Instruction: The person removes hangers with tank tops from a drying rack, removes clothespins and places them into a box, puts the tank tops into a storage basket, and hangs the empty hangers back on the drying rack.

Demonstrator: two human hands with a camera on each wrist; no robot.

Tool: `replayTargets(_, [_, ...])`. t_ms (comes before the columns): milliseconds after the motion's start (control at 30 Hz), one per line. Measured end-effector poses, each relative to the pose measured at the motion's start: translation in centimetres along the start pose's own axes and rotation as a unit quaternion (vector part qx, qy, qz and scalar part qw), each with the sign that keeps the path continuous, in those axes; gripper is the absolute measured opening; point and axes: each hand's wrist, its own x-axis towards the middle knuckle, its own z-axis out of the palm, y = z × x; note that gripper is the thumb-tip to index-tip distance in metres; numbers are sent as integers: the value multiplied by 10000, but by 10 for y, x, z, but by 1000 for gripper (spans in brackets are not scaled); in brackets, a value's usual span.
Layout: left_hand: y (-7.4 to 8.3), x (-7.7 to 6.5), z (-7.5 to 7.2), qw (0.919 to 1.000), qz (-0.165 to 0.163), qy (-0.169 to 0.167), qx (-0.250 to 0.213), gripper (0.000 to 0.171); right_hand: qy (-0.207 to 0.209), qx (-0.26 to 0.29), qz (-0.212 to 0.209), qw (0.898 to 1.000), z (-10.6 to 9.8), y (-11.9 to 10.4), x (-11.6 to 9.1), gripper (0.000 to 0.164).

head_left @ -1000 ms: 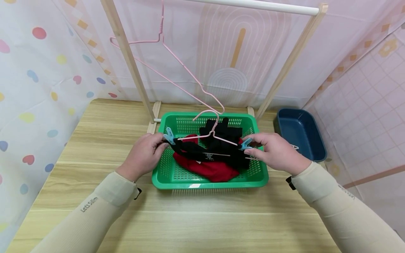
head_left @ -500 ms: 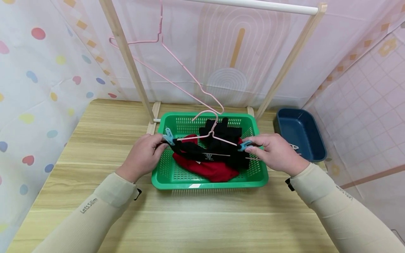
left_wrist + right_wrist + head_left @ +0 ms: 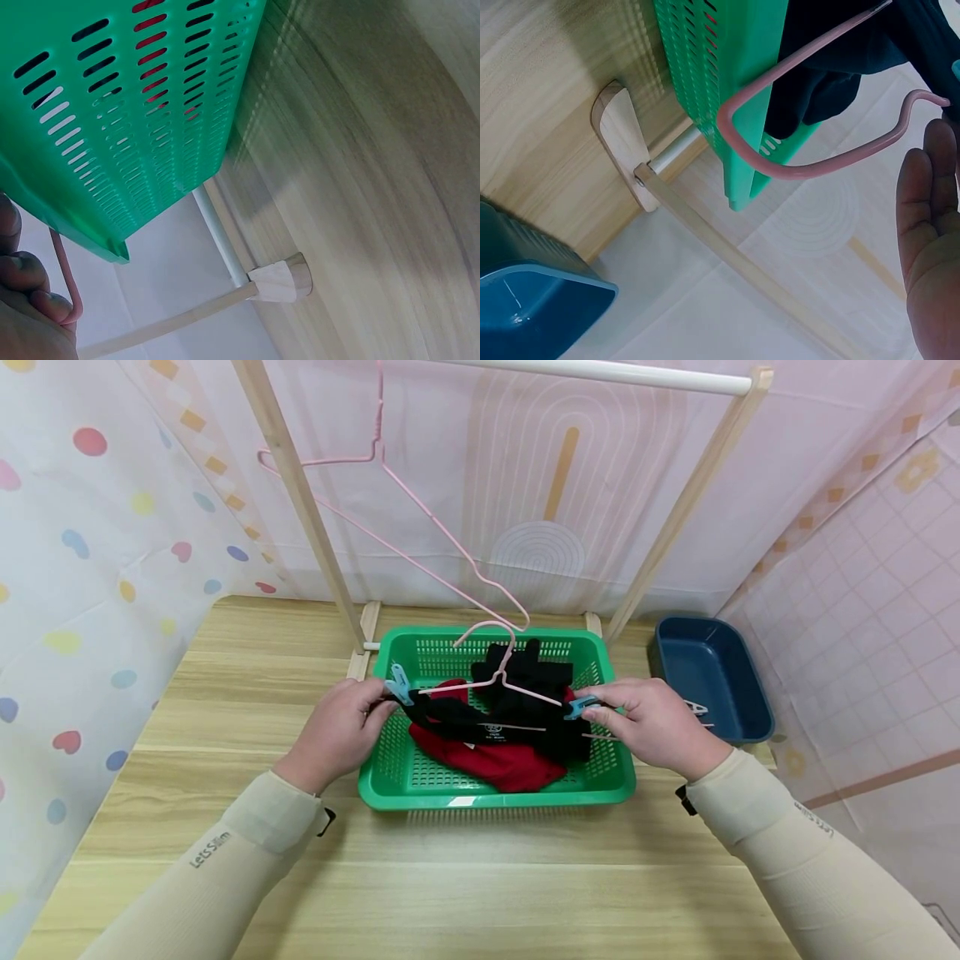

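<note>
A black garment [image 3: 450, 715] with a printed inner label spans between both hands, over a green basket [image 3: 540, 802]. A pink wire hanger [image 3: 501, 677] lies along it, hook up. My left hand [image 3: 337, 727] pinches the garment's left end, beside a blue clothespin [image 3: 400, 683] clipped there. At the opposite end, my right hand [image 3: 660, 727] pinches another blue clothespin [image 3: 582, 705] between thumb and forefinger. The hanger's bent end [image 3: 739, 127] sticks out below this hand in the right wrist view. Red cloth [image 3: 502, 767] and more black cloth [image 3: 525, 662] lie in the basket.
A wooden rack [image 3: 300, 502] with a white top rod [image 3: 600, 370] stands behind the basket. From it hangs a second pink hanger [image 3: 431, 518]. At the right is a dark blue bin [image 3: 708, 668] holding a white clothespin [image 3: 696, 707]. Everything stands on a wooden table [image 3: 480, 885].
My right hand has shifted very slightly and its clothespin now lies flatter and more closed against the garment. The left hand keeps its hold, and the basket has stayed put.
</note>
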Motion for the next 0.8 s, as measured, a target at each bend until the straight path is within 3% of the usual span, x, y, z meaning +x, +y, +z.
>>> replayTargets(800, [-3, 0, 2, 10000, 28, 69, 16, 7, 94, -93, -137, 9998, 1, 1, -2, 25])
